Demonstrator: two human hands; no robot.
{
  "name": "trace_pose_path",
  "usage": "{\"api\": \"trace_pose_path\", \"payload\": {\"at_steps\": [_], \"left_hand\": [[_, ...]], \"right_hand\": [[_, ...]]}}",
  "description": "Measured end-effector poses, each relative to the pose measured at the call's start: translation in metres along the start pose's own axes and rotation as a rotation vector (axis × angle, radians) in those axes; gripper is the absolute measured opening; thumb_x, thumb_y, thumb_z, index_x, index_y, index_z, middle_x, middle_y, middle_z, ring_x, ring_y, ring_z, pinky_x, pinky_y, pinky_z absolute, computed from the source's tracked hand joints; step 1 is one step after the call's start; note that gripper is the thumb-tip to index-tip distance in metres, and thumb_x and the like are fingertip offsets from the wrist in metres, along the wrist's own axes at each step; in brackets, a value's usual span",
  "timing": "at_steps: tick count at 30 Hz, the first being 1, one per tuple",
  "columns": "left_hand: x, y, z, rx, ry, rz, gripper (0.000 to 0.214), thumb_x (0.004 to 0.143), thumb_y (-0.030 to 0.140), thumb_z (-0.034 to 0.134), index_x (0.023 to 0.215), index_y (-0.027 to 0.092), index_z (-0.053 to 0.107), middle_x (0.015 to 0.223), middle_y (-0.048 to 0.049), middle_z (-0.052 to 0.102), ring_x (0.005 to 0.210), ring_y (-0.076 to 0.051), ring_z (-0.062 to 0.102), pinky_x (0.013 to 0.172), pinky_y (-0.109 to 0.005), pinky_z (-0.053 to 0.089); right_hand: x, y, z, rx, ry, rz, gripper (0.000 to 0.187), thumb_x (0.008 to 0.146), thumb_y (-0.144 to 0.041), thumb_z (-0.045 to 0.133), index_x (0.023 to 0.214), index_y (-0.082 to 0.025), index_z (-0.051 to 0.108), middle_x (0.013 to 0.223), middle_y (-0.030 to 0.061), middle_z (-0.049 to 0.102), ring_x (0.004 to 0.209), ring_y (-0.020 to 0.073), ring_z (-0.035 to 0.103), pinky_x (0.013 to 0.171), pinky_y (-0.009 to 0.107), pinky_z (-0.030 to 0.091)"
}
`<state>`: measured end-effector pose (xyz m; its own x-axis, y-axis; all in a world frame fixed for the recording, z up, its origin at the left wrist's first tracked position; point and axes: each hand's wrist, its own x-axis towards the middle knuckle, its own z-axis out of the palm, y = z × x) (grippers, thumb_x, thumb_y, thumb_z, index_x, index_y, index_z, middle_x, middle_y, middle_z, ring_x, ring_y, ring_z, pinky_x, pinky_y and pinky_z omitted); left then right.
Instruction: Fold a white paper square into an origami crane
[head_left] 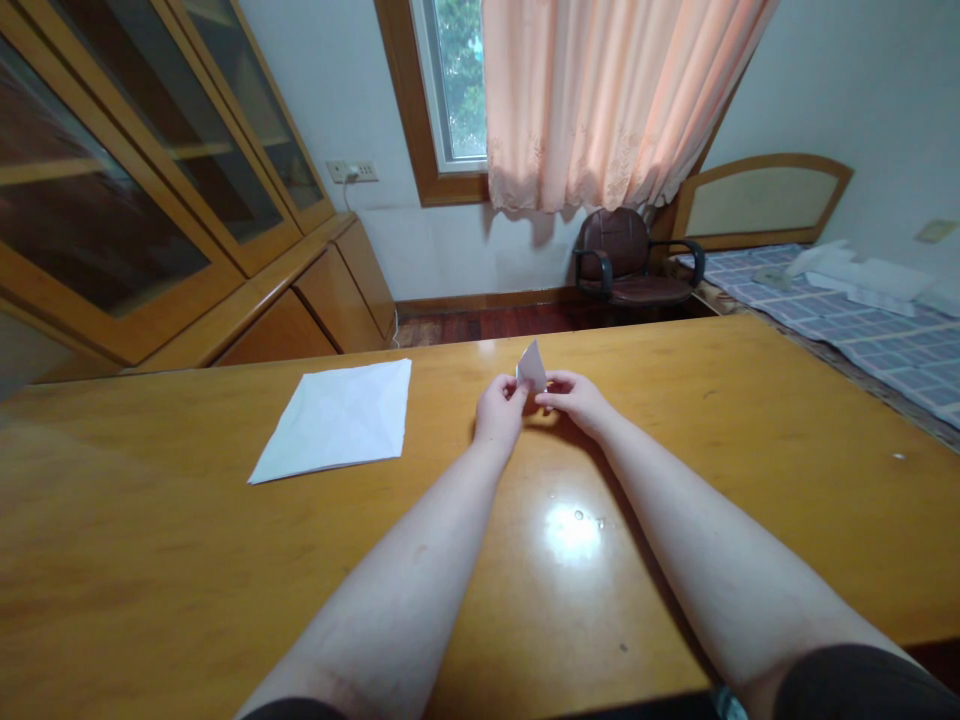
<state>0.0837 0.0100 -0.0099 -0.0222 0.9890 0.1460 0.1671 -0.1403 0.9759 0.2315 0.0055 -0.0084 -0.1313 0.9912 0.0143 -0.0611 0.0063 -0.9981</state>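
A small piece of folded white paper (pixel 532 366) stands upright with a pointed top above the far part of the table. On its left side my left hand (pixel 500 408) is closed, the thumb pressed against the paper's lower part. My right hand (pixel 576 398) is at the paper's lower right edge, its thumb and fingertips curled close together there. Whether the right fingertips pinch the paper or only touch it is hard to make out. To the left, a stack or sheet of white paper (pixel 341 418) with faint creases lies flat on the table.
The glossy wooden table (pixel 180 560) spans the foreground. Behind it stand a glass-door cabinet (pixel 225 180) on the left, a brown office chair (pixel 619 255), and a window with a pink curtain (pixel 592 110). A bed (pixel 847 300) with a checked cover is on the right.
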Motion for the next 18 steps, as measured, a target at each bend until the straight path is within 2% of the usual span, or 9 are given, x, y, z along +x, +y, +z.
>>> {"api": "trace_pose_path", "payload": {"at_steps": [3,7,10,18], "left_hand": [[0.0003,-0.0023,0.0013,-0.037,-0.036,0.028,0.018,0.078,0.034,0.061,0.074,0.017,0.058,0.069,0.0013,0.063,0.065,-0.011,0.056,0.062,-0.022,0.041],[0.0,-0.0062,0.0025,-0.097,-0.08,0.056,0.008,0.073,0.016,0.061,0.08,0.017,0.06,0.075,0.0012,0.065,0.069,-0.011,0.059,0.066,-0.022,0.045],[-0.0006,-0.0058,0.0021,-0.095,-0.062,0.052,0.014,0.071,0.009,0.057,0.08,0.017,0.063,0.077,0.0005,0.067,0.071,-0.011,0.061,0.07,-0.023,0.047],[-0.0036,0.0006,0.0009,-0.122,-0.022,0.034,0.012,0.072,0.009,0.056,0.076,0.017,0.065,0.076,0.0002,0.067,0.076,-0.012,0.062,0.074,-0.025,0.048]], "right_hand": [[-0.0009,-0.0018,0.0022,-0.05,0.101,0.001,0.031,0.056,-0.032,0.076,0.082,-0.014,0.072,0.059,0.0015,0.064,0.05,0.0104,0.053,0.047,0.022,0.041],[0.0006,-0.0014,-0.0002,-0.007,0.212,-0.016,0.026,0.055,-0.03,0.075,0.076,-0.014,0.074,0.063,0.0038,0.067,0.051,0.0116,0.056,0.048,0.024,0.043],[0.0015,0.0009,-0.0026,0.005,0.226,-0.033,0.028,0.052,-0.031,0.078,0.075,-0.015,0.074,0.065,0.0044,0.069,0.052,0.0132,0.058,0.05,0.025,0.045],[-0.0002,-0.0034,0.0,0.015,0.244,-0.054,0.028,0.047,-0.033,0.081,0.067,-0.017,0.07,0.068,0.0047,0.068,0.056,0.0154,0.06,0.052,0.028,0.048]]}}
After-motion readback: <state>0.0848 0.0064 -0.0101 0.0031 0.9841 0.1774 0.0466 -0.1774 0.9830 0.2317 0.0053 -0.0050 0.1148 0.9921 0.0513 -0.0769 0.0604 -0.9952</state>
